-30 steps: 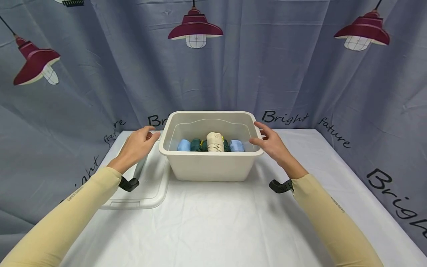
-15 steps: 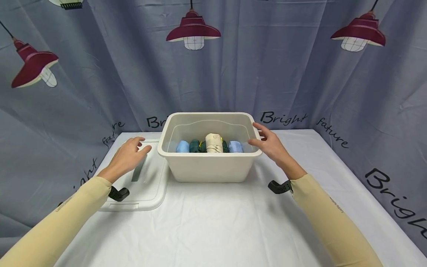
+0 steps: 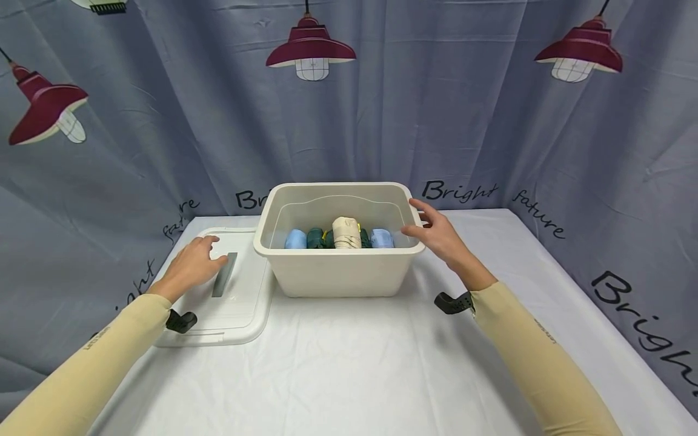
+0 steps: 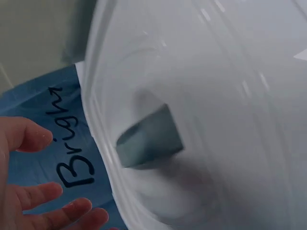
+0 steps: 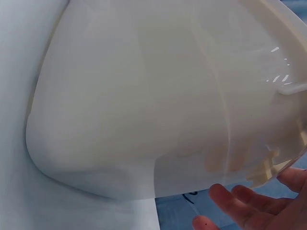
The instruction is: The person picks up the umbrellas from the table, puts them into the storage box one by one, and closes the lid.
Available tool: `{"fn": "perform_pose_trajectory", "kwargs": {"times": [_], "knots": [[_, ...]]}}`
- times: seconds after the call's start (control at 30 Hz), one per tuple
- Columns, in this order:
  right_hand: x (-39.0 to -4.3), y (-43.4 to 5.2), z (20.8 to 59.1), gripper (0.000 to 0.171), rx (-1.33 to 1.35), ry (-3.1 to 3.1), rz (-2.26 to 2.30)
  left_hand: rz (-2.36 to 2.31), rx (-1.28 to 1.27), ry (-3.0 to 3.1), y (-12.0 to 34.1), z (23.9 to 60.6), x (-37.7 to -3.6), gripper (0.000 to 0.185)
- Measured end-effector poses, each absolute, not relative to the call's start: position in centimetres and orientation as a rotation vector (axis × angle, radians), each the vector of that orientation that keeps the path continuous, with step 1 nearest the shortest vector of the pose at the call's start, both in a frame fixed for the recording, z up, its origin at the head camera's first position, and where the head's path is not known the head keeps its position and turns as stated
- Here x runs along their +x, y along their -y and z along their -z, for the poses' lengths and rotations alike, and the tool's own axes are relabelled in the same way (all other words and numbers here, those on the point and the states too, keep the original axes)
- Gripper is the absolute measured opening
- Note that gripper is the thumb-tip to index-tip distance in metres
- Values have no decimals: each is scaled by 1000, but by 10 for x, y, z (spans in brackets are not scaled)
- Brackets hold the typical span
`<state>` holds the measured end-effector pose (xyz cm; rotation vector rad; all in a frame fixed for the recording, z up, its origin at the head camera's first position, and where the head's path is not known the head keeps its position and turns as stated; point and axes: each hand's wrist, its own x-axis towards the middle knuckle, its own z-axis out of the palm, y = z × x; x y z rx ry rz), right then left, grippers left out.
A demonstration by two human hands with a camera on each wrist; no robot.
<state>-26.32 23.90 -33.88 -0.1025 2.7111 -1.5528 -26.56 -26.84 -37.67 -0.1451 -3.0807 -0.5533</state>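
The left hand (image 3: 192, 265) lies with relaxed, straight fingers over the flat white lid (image 3: 240, 303), and it grips nothing. Its fingertips are just beside the grey handle (image 3: 224, 274) in the middle of the lid. In the left wrist view the fingers (image 4: 45, 191) are spread and loose, and the handle (image 4: 149, 138) is near them; whether they touch the lid I cannot tell.

The right hand (image 3: 436, 235) is also open, with fingers a little bent and spread, at the right rim of the cream bin (image 3: 338, 266). The thumb is very close to the rim, but contact I cannot tell. The right wrist view shows the fingers (image 5: 249, 203) just below the outer wall of the bin (image 5: 134, 105).

The bin stands between the two hands on the worktop (image 3: 349, 375), which has a white cloth. The lid lies to the left of the bin, under the left hand. Inside the bin lies a row of rolled cloths (image 3: 339, 236): light blue, dark green and beige. Behind the worktop hangs a grey curtain (image 3: 163, 121) with red lamps printed on it.
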Motion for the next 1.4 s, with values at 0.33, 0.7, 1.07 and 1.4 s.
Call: {"fn": "perform_pose_trajectory", "kwargs": {"times": [0.33, 0.7, 1.07, 1.4], "knots": [[-263, -240, 338, 81, -104, -2725, 1537, 541, -152, 3140, 286, 392, -267, 68], [-263, -240, 340, 82, -109, -2722, 1540, 613, -103, 3149, 289, 401, -269, 69], [-263, -239, 340, 82, -116, -2714, 1553, 675, 17, 3171, 299, 402, -273, 71], [-263, -238, 339, 81, -117, -2711, 1560, 680, 10, 3167, 293, 405, -272, 70]]}}
